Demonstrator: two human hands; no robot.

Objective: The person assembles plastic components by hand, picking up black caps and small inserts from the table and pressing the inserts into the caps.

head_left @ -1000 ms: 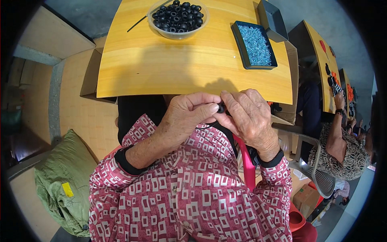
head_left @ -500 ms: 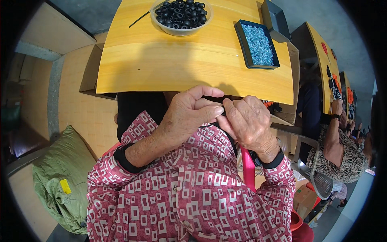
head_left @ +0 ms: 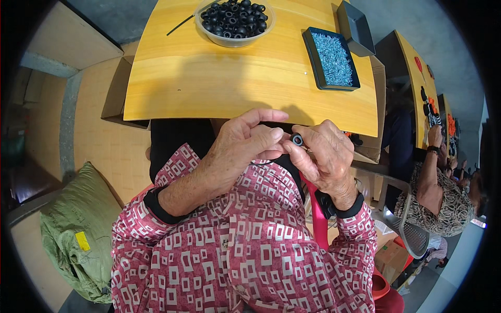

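Just past the table's near edge, above my lap, both my hands are close together. Between the thumb and index finger of my right hand (head_left: 330, 159) is a small black ring-shaped piece (head_left: 297, 139), its pale-rimmed hole showing. My left hand (head_left: 237, 148) has its thumb pressed to the lower fingers while its index finger reaches out above them. Whatever those fingertips may pinch is hidden. A thin black strand (head_left: 261, 163) shows below the left hand. Many similar black pieces (head_left: 232, 18) fill a clear plastic bowl (head_left: 229, 41) on the table.
On the yellow wooden table (head_left: 198, 78) stand a black tray (head_left: 342, 87) of small bluish clear pieces and another dark tray (head_left: 356, 31). A thin black stick (head_left: 180, 25) touches the bowl. A green sack (head_left: 78, 229) lies at left; another person (head_left: 436, 193) sits at right.
The black ring-shaped piece has come into sight in my right fingertips. My right hand has turned a little and drawn slightly away from the left.
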